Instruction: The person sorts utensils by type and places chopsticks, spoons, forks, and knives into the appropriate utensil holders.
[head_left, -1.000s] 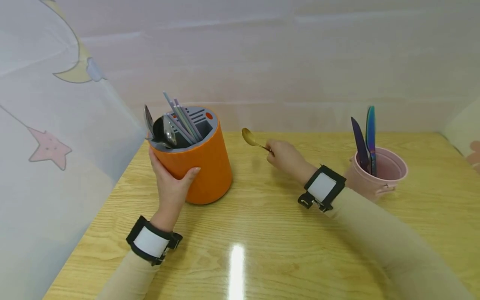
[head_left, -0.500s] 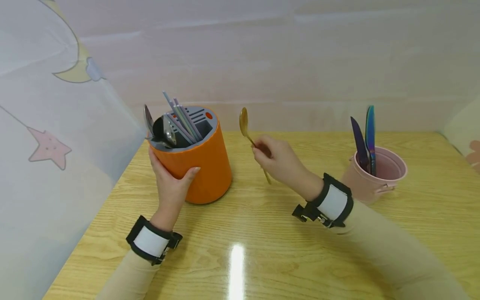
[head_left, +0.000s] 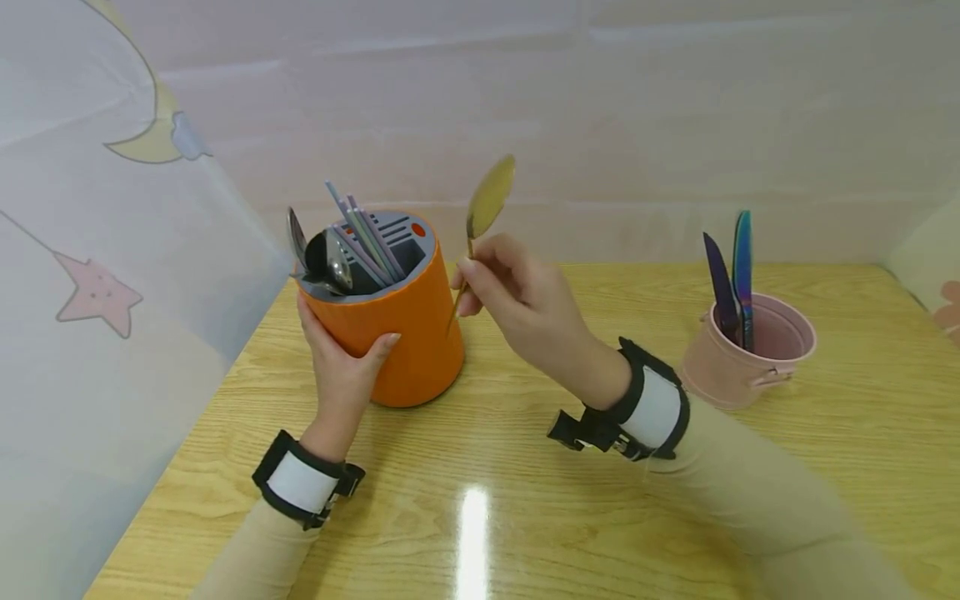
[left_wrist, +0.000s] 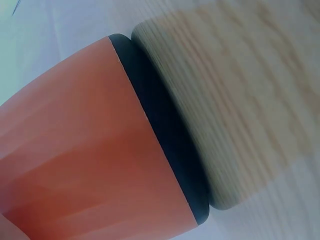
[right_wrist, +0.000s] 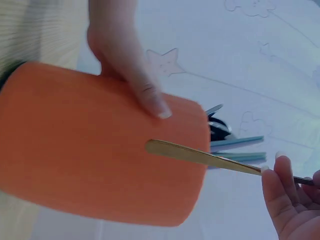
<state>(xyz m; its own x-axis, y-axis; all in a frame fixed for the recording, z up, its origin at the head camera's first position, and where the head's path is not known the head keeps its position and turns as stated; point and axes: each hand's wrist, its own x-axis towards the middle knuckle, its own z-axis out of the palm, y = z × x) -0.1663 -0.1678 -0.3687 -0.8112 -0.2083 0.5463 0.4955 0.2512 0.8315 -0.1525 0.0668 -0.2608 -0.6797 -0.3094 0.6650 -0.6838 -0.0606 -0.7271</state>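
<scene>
My left hand [head_left: 341,382] grips the side of an orange utensil holder [head_left: 412,346], with the thumb across its front. Silver spoons [head_left: 330,262] and several pastel chopsticks [head_left: 367,237] stand in the holder's grey slotted top. Just right of the holder, my right hand [head_left: 536,312] pinches a gold spoon [head_left: 492,196] between thumb and fingers. The spoon's bowl points up and its handle hangs down in front of the holder's right side. In the right wrist view, the flat handle end [right_wrist: 165,149] shows against the orange wall. The left wrist view shows the holder's dark base [left_wrist: 160,120].
To the right stands a pink bucket [head_left: 727,367] with two knives [head_left: 741,267] in it, one dark purple and one rainbow-coloured. The wooden table [head_left: 570,508] runs back to a pale cloth backdrop [head_left: 637,133]. A printed cloth hangs at the left.
My right hand has moved left to the holder, raising the gold spoon and turning it from nearly level to upright. The left hand keeps its grip on the holder, which has not moved.
</scene>
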